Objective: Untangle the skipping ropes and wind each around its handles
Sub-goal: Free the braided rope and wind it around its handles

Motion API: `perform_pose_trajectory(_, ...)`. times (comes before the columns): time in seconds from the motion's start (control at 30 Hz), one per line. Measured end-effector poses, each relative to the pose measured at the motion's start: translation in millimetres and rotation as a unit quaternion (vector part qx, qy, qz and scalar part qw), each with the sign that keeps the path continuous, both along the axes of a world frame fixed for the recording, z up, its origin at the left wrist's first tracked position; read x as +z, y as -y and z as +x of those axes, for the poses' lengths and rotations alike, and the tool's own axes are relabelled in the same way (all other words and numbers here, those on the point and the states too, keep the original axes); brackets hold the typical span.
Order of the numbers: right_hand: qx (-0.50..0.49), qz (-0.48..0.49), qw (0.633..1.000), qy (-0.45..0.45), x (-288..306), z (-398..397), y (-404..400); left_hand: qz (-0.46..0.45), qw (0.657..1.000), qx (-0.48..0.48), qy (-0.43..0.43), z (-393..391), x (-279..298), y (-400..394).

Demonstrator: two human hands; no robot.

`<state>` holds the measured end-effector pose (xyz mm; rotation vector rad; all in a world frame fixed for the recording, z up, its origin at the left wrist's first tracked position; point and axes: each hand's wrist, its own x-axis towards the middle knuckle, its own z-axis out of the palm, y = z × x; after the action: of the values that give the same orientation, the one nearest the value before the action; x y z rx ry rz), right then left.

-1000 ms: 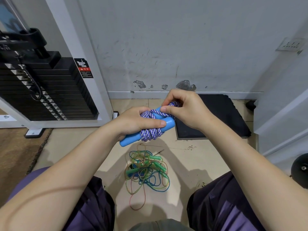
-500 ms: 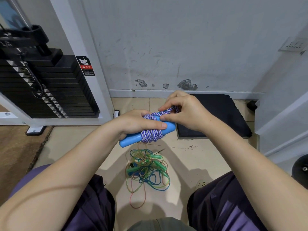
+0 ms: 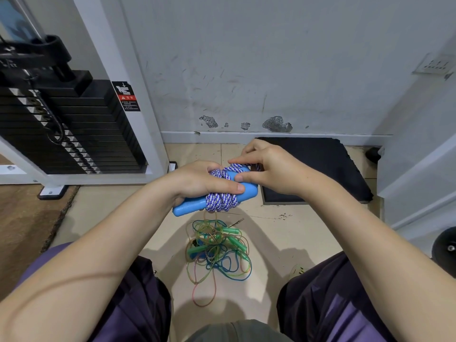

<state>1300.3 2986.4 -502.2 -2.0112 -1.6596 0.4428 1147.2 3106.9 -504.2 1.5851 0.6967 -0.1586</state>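
The left hand (image 3: 197, 183) gripped the blue handles (image 3: 195, 206), its thumb pressed across the purple-and-white braided rope (image 3: 220, 201) wound around them. The right hand (image 3: 269, 169) pinched that rope's end at the handles' far tip, fingers curled on it. Directly below the handles, on the floor (image 3: 271, 230), lay a tangled pile of thin ropes (image 3: 217, 250) with green handles

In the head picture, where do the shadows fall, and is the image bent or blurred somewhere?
Head view: soft shadows of both arms fall on the floor around the tangled ropes; the wide lens bends the white frame and wall edges; the hands and the blue handles look sharp, the top-left corner is smeared.
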Motion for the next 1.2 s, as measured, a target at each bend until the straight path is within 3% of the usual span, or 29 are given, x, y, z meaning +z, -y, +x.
perform_pose_trajectory(0.57, 0.003, 0.079, 0.991, 0.110, -4.3, -13.9, -1.5, -0.002, 1.000, -0.007, 0.007, 2.8, -8.5, -8.3)
perform_pose_trajectory(0.93, -0.049, 0.104, 0.993, 0.005, -5.1, -8.0, -4.7, 0.065, 0.997, 0.028, 0.013, 1.9, -11.4, -7.9)
perform_pose_trajectory(1.2, -0.033, 0.133, 0.988, 0.069, -8.9, -12.0, -9.4, 0.046, 0.998, 0.036, 0.022, 6.9, -7.4, 0.5)
